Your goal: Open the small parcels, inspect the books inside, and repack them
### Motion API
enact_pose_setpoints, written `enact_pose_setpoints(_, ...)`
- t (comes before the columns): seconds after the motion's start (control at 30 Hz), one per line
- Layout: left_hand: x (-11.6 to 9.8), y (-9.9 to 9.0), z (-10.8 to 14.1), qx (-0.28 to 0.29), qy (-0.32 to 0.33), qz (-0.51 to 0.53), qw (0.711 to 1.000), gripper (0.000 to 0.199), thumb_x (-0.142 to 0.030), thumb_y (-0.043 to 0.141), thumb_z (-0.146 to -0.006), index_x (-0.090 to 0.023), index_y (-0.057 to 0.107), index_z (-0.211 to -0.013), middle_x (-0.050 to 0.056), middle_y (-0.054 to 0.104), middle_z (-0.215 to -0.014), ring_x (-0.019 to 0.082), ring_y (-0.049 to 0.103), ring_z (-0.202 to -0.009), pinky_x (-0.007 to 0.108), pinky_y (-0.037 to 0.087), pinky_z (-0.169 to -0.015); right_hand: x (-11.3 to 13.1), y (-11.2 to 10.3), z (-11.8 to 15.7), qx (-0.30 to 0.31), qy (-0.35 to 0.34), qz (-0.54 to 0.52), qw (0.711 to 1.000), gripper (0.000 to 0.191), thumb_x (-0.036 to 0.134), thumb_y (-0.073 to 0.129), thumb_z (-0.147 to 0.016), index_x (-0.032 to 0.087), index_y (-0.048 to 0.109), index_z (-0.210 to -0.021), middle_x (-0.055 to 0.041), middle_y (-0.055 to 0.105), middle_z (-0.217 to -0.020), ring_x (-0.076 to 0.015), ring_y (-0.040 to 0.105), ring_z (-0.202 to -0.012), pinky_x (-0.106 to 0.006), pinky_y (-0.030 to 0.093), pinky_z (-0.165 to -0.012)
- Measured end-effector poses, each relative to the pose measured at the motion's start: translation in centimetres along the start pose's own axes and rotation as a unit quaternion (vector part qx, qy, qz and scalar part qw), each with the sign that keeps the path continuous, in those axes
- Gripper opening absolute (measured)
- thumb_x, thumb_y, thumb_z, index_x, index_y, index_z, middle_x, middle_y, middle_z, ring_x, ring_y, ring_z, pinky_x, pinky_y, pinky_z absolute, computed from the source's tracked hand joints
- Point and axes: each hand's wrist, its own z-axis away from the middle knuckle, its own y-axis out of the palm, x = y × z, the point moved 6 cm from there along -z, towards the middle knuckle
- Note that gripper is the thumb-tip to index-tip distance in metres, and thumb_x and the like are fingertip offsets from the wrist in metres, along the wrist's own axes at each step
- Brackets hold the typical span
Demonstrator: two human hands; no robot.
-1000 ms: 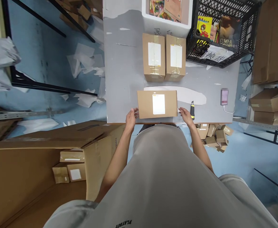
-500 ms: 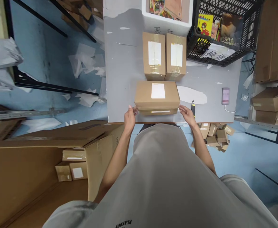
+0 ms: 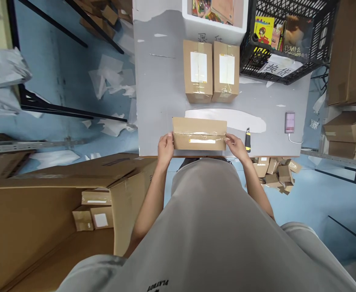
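A brown cardboard box (image 3: 200,142) with clear tape and a white label strip is between my hands at the table's front edge. My left hand (image 3: 166,147) grips its left end, fingers closed against the side. At the right end, my right hand (image 3: 236,146) pinches the box by its corner. Just right of that hand lies a yellow and black utility knife (image 3: 247,140). Behind the box, two taped cartons, the left carton (image 3: 198,73) and the right carton (image 3: 226,73), stand side by side with white labels facing up.
A white foam bin (image 3: 214,32) and a black crate (image 3: 284,73), both holding books, stand at the back. A phone (image 3: 290,122) with a cable lies at right. Left of my body is a large open carton (image 3: 132,207) with smaller boxes inside. The grey table (image 3: 159,93) has worn white patches.
The box has been tipped toward me, so its taped side with the label strip now faces up. My hands have closed on its ends, and the large top label is out of sight.
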Motion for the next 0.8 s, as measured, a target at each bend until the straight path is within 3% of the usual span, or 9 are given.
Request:
enact_pose_setpoints(0.13, 0.2, 0.0, 0.0, -0.032, -0.032, 0.02, 0.999, 0.05, -0.065, 0.062, -0.11, -0.023, 0.082, -0.127, 0.014, 0.08, -0.133, 0.03, 0.07, -0.138, 0.044, 0.057, -0.118, 2.0, 1.0, 1.1, -0.053, -0.063, 0.089, 0.993, 0.059, 0.058, 0.06, -0.11, 0.021, 0.072, -0.155, -0.0184, 0.067, -0.169, -0.0363, 0.067, -0.154, -0.057, 0.061, -0.125)
enact_pose_setpoints(0.2, -0.5, 0.2, 0.2, -0.048, -0.028, 0.013, 0.998, 0.051, -0.066, 0.061, -0.111, -0.021, 0.082, -0.124, 0.014, 0.081, -0.132, 0.029, 0.071, -0.137, 0.042, 0.057, -0.118, 3.0, 2.1, 1.7, -0.045, -0.096, 0.114, 0.988, 0.057, 0.053, 0.054, -0.114, 0.022, 0.069, -0.158, -0.0176, 0.067, -0.169, -0.0342, 0.065, -0.155, -0.055, 0.058, -0.129)
enact_pose_setpoints(0.37, -3.2, 0.7, 1.4, -0.065, -0.002, 0.013, 0.998, 0.061, -0.073, 0.056, -0.111, -0.018, 0.083, -0.12, 0.017, 0.082, -0.135, 0.031, 0.076, -0.132, 0.043, 0.058, -0.118, 3.4, 3.7, 2.6, -0.037, -0.094, 0.195, 0.976, 0.061, 0.052, 0.043, -0.118, 0.019, 0.06, -0.166, -0.0211, 0.062, -0.172, -0.038, 0.06, -0.16, -0.06, 0.054, -0.132)
enact_pose_setpoints(0.47, -4.7, 1.4, 2.2, -0.03, 0.015, 0.053, 0.998, 0.066, -0.075, 0.051, -0.112, -0.019, 0.085, -0.119, 0.017, 0.084, -0.132, 0.031, 0.079, -0.13, 0.048, 0.059, -0.121, 2.5, 2.2, 2.8, -0.077, -0.067, 0.218, 0.971, 0.074, 0.061, 0.038, -0.118, 0.012, 0.05, -0.173, -0.0265, 0.053, -0.178, -0.0413, 0.055, -0.164, -0.063, 0.052, -0.133)
enact_pose_setpoints(0.57, -4.5, 2.4, 2.0, -0.003, -0.006, 0.071, 0.997, 0.058, -0.07, 0.057, -0.109, -0.02, 0.084, -0.125, 0.016, 0.083, -0.142, 0.033, 0.075, -0.139, 0.051, 0.056, -0.126, 0.7, -0.7, 2.4, -0.113, -0.026, 0.207, 0.971, 0.087, 0.073, 0.032, -0.117, 0.01, 0.048, -0.174, -0.0278, 0.052, -0.179, -0.0404, 0.053, -0.167, -0.062, 0.046, -0.137)
enact_pose_setpoints(0.7, -2.2, 4.7, 0.7, 0.032, -0.101, 0.053, 0.993, 0.045, -0.058, 0.074, -0.1, -0.024, 0.082, -0.129, 0.015, 0.077, -0.155, 0.034, 0.069, -0.148, 0.053, 0.05, -0.132, -1.4, -4.7, 1.9, -0.151, 0.027, 0.162, 0.975, 0.1, 0.085, 0.024, -0.113, 0.008, 0.059, -0.167, -0.0291, 0.059, -0.174, -0.0398, 0.054, -0.165, -0.06, 0.042, -0.139)
enact_pose_setpoints(0.8, -1.6, 6.9, 0.7, 0.091, -0.133, 0.072, 0.984, 0.044, -0.059, 0.072, -0.1, -0.023, 0.081, -0.123, 0.016, 0.08, -0.149, 0.035, 0.07, -0.146, 0.056, 0.05, -0.131, -0.9, -6.5, 2.6, -0.192, 0.006, 0.109, 0.975, 0.098, 0.09, 0.03, -0.11, 0.014, 0.071, -0.156, -0.0256, 0.069, -0.164, -0.038, 0.062, -0.158, -0.057, 0.044, -0.137)
